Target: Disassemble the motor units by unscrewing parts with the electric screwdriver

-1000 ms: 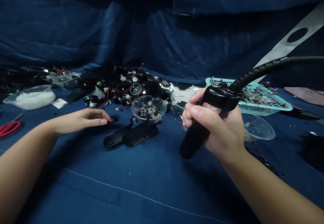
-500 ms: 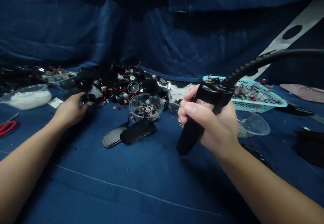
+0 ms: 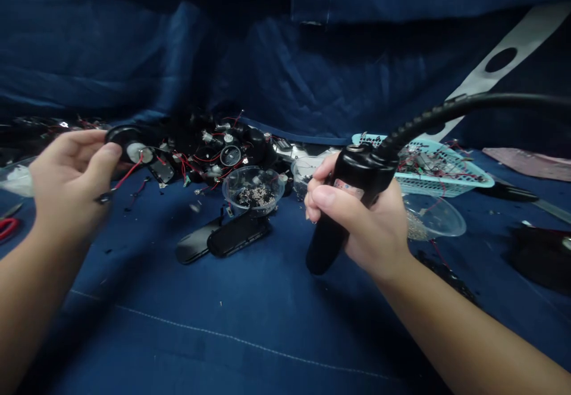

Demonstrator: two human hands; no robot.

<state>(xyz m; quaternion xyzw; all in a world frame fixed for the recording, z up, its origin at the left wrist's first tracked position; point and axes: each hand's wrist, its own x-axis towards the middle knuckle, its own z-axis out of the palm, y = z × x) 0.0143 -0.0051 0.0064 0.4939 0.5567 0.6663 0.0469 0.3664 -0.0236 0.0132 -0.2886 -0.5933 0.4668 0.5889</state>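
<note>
My left hand is closed on a black round motor housing, thumb in front and fingers behind. A whitish motor end shows on the housing, and a red wire trails down from it across the hand. My right hand wraps round a black corded electric screwdriver, tilted with its lower end toward the table; its tip cannot be made out. A thick ribbed cable leaves its top to the right. Two oblong covers, one grey and one black, lie overlapping between the hands.
Behind them stands a clear bowl of small screws before a heap of black parts and wires. Right are a light-blue basket of wired parts and another clear bowl. Red-handled scissors lie far left.
My left hand has lifted the motor housing from the heap's left side and drawn it left and nearer. My right hand keeps the screwdriver in nearly the same place.
</note>
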